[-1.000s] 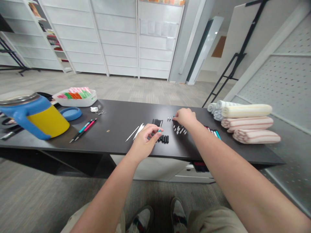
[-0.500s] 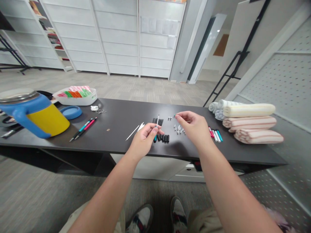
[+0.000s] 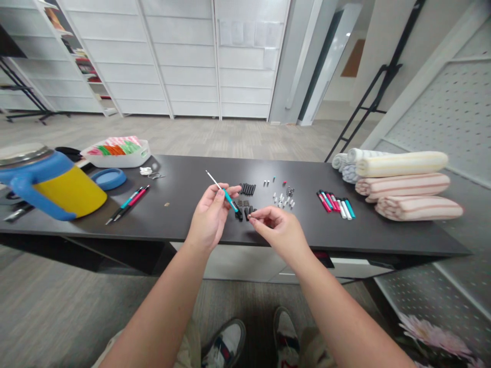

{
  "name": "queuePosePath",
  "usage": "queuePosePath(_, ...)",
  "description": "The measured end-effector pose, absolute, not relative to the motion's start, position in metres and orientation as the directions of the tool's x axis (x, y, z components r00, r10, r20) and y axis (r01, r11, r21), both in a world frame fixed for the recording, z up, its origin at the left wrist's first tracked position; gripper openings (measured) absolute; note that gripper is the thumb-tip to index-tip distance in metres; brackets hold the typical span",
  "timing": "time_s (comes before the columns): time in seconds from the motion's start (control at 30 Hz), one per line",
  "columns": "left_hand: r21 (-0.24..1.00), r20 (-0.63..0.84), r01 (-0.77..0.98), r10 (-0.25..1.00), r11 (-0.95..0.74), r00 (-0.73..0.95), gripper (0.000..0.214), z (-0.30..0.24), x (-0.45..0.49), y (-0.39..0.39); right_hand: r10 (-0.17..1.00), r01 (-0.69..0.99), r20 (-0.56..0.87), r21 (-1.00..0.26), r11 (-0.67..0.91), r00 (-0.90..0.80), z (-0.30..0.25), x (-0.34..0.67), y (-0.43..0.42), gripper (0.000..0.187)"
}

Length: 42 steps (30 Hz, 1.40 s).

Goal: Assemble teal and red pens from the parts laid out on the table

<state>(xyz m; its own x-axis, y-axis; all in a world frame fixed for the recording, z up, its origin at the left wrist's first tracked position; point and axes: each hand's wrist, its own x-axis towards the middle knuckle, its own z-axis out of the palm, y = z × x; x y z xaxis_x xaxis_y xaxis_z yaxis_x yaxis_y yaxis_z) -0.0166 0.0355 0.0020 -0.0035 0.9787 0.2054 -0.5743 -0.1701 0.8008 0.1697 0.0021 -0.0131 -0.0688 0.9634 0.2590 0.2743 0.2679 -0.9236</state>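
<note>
My left hand (image 3: 209, 217) is closed around a partly assembled pen (image 3: 229, 199), its barrel teal, tilted, with a thin white refill sticking out at the upper left. A black part shows at its lower end. My right hand (image 3: 278, 225) is closed in a pinch just right of that end; what its fingertips hold is too small to make out. Under and between the hands lie black pen grips (image 3: 246, 213) and small springs (image 3: 243, 203). Black tubes (image 3: 248, 189) lie in a row behind them. Small white pen parts (image 3: 283, 200) are scattered beyond my right hand.
Red, white and teal pen barrels (image 3: 336, 204) lie at right, near rolled towels (image 3: 406, 186). At left are two finished-looking pens (image 3: 128, 204), a blue-yellow mug (image 3: 72, 186), a blue lid (image 3: 109, 179) and a white basket (image 3: 117, 159). The table's front edge (image 3: 153, 236) runs below my wrists.
My right hand has moved left and toward me, close to the pen's lower end. My left hand has shifted slightly left, and the pen now tilts, with its teal barrel more exposed.
</note>
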Motion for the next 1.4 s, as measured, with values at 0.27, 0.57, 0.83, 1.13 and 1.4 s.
queuePosePath(0.27,0.499,0.091,-0.864,0.996,-0.059,-0.015,0.025,0.012,-0.01,0.042,0.973,0.254,0.219,-0.939,0.231,-0.072,-0.013,0.164,0.001,0.016)
queuePosePath(0.57,0.412,0.071,-0.909,0.997,-0.054,-0.027,0.037,0.011,-0.001,0.053,0.975,0.146,0.213,-0.964,0.221,-0.069,-0.013,0.158,0.005,0.015)
queuePosePath(0.83,0.366,0.018,-0.928,0.998,-0.067,-0.064,0.035,0.013,0.0,0.052,0.977,0.102,0.211,-0.972,0.213,-0.029,-0.008,0.146,0.003,0.014)
queuePosePath(1.13,0.369,0.009,-0.929,0.999,-0.039,-0.038,0.036,0.016,0.004,0.046,0.977,0.149,0.214,-0.966,0.209,0.015,-0.007,0.141,0.003,0.013)
queuePosePath(1.4,0.361,0.059,-0.932,0.998,-0.041,-0.021,0.035,0.014,0.005,0.045,0.963,0.369,0.267,-0.899,0.235,0.038,-0.006,0.141,0.0,0.016)
